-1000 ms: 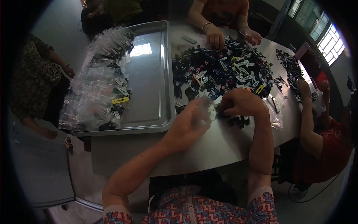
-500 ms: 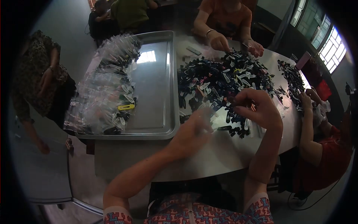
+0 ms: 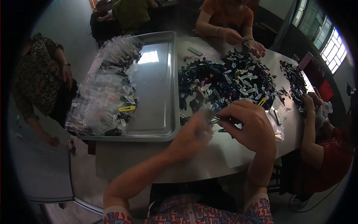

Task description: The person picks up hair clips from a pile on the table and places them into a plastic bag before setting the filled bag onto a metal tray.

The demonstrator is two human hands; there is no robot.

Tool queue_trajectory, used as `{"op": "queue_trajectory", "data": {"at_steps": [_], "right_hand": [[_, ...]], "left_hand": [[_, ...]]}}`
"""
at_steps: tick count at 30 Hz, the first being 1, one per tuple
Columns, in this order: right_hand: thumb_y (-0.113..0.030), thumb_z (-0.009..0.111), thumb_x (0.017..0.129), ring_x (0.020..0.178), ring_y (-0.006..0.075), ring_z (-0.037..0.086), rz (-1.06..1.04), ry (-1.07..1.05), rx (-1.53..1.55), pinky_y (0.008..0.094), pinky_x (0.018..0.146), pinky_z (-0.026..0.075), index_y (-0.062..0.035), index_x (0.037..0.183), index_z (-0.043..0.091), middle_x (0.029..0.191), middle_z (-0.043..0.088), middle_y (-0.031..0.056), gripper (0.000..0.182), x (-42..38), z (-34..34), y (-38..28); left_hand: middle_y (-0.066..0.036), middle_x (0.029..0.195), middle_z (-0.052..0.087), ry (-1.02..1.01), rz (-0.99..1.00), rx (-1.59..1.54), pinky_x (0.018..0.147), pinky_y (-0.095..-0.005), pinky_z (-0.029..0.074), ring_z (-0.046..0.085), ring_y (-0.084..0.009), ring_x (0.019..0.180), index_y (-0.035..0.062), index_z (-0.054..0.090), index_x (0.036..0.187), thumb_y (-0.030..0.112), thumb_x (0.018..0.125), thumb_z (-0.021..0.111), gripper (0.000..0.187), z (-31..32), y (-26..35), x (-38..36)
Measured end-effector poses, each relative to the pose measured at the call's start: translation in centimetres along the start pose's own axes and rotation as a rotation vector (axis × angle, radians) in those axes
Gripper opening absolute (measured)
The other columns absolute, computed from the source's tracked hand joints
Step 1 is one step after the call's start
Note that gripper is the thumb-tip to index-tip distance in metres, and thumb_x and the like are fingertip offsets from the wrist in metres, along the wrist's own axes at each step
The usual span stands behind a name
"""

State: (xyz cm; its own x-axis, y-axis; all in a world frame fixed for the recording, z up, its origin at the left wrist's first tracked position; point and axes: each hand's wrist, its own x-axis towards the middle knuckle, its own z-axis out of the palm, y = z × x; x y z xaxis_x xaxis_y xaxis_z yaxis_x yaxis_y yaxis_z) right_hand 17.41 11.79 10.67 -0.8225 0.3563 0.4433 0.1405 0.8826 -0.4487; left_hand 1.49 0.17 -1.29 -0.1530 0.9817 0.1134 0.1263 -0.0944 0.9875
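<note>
My right hand is closed in a pinch, with a dark hair clip at its fingertips. Close beside it, almost meeting those fingertips, is my left hand; its fingers are smeared by motion, and what they hold cannot be made out. Just beyond both hands lies a big heap of hair clips, mostly black, with white, yellow and pink ones among them. A yellow clip stands out on the heap's near right side.
Left of the heap, a metal tray holds rows of clear bags with clips inside. Small clear bags lie right of my right hand. Co-workers sit opposite and at right; another person is at left. A second clip pile lies far right.
My right hand has come down and left toward my left hand, and a dark clip now shows at its fingertips. The co-worker opposite has raised one hand from the heap.
</note>
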Motion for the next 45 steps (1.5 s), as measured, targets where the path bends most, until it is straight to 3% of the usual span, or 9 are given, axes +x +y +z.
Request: {"op": "queue_trajectory", "data": {"at_steps": [5,13,17,25,27,34,40,42,45], "right_hand": [[-0.003,0.078,0.077,0.068,0.0192,0.07,-0.075,0.001,0.034,0.0298,0.062,0.055,-0.0035,0.093,0.072,0.078,0.071,0.0081,0.017,0.2,0.5,0.2],[-0.001,0.074,0.081,0.064,0.0145,0.071,0.102,-0.086,0.208,0.026,0.058,0.054,-0.0028,0.097,0.072,0.076,0.071,0.0077,0.016,0.5,0.0,0.7],[0.001,0.072,0.082,0.064,0.0141,0.071,0.059,-0.089,0.217,0.0261,0.058,0.054,-0.0028,0.096,0.072,0.076,0.071,0.0075,0.015,0.6,0.2,0.5],[-0.001,0.075,0.079,0.068,0.023,0.07,-0.069,0.015,0.026,0.0324,0.059,0.054,-0.0048,0.094,0.072,0.08,0.07,0.0079,0.016,-0.2,0.8,0.5],[-0.001,0.075,0.079,0.068,0.0233,0.07,-0.065,0.031,-0.016,0.0331,0.059,0.054,-0.005,0.094,0.071,0.08,0.071,0.0079,0.016,-0.3,1.0,-0.4],[-0.002,0.076,0.08,0.068,0.023,0.071,-0.064,0.053,0.034,0.0318,0.06,0.055,-0.0056,0.093,0.072,0.081,0.072,0.0076,0.014,0.2,1.2,-1.0],[-0.002,0.077,0.079,0.067,0.0209,0.07,-0.103,0.08,0.099,0.0297,0.06,0.055,-0.0052,0.093,0.074,0.081,0.072,0.0083,0.014,0.6,1.3,0.0],[-0.001,0.077,0.079,0.067,0.0204,0.069,-0.065,0.045,0.058,0.0299,0.06,0.054,-0.0054,0.094,0.075,0.083,0.071,0.0077,0.016,0.4,0.2,0.0],[0.001,0.076,0.077,0.069,0.0196,0.068,-0.045,0.033,0.048,0.03,0.06,0.053,-0.0062,0.095,0.076,0.085,0.068,0.0057,0.019,0.0,-0.6,0.9]], "left_hand": [[-0.005,0.128,0.053,0.01,0.0,-0.009,0.103,-0.0319,0.049,0.057,-0.0132,0.113,0.0038,0.037,0.142,-0.003,0.091,0.065,0.059,0.1,0.8,-0.1],[-0.006,0.13,0.053,-0.013,-0.098,-0.059,0.103,-0.0318,0.051,0.057,-0.0144,0.115,0.0049,0.036,0.142,-0.002,0.091,0.066,0.06,-0.1,1.5,-0.2],[-0.006,0.128,0.054,0.002,-0.048,-0.036,0.102,-0.0319,0.051,0.058,-0.014,0.114,0.0053,0.036,0.142,-0.002,0.091,0.066,0.059,0.0,0.9,-0.2],[-0.006,0.124,0.055,0.007,0.052,-0.008,0.1,-0.0307,0.051,0.059,-0.0132,0.108,0.0043,0.032,0.147,-0.004,0.09,0.064,0.066,0.0,0.8,-0.1],[-0.006,0.125,0.054,-0.006,-0.06,-0.042,0.099,-0.0303,0.051,0.058,-0.013,0.109,0.0037,0.031,0.148,-0.003,0.09,0.066,0.068,-0.1,1.2,-0.1],[-0.006,0.127,0.053,0.032,-0.037,-0.047,0.099,-0.0313,0.051,0.058,-0.0139,0.11,0.0032,0.035,0.145,0.001,0.09,0.068,0.065,0.1,1.4,-0.2],[-0.004,0.114,0.059,-0.055,-0.07,0.279,0.099,-0.0317,0.05,0.059,-0.0135,0.11,0.0045,0.037,0.143,0.001,0.09,0.068,0.062,-0.5,1.3,-0.1],[-0.003,0.109,0.06,0.008,0.025,0.028,0.097,-0.0303,0.049,0.059,-0.0124,0.107,0.0058,0.033,0.146,-0.002,0.09,0.067,0.066,-0.1,0.3,-0.2],[-0.004,0.109,0.06,-0.013,-0.023,-0.082,0.096,-0.0296,0.048,0.058,-0.0116,0.106,0.0053,0.03,0.148,-0.003,0.09,0.065,0.069,-0.1,1.1,-0.1]]}}
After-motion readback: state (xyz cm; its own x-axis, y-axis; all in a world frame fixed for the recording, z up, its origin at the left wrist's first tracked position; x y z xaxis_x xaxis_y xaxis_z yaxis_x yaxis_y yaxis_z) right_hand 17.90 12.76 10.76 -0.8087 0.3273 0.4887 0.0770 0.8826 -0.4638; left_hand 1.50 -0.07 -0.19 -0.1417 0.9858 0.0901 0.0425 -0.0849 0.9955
